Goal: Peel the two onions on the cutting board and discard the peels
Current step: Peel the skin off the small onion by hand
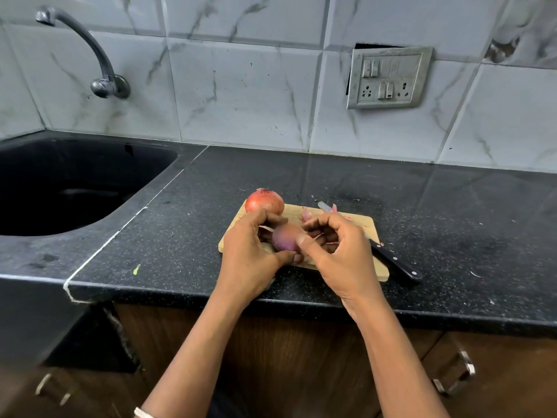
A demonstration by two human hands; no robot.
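A purple, partly peeled onion (284,240) is held just above the wooden cutting board (380,268). My left hand (251,251) grips it from the left and below. My right hand (334,245) pinches a strip of its skin at the right side, thumb on the onion. A second onion (264,201), still in its orange-red skin, stands on the board's far left corner. Loose pink peels (307,213) lie on the board's far edge. Most of the board is hidden by my hands.
A black-handled knife (394,262) lies along the board's right side, blade pointing away, partly under my right hand. A black sink (60,188) with a tap (99,64) is at the left. The black counter's front edge (301,303) runs below my wrists.
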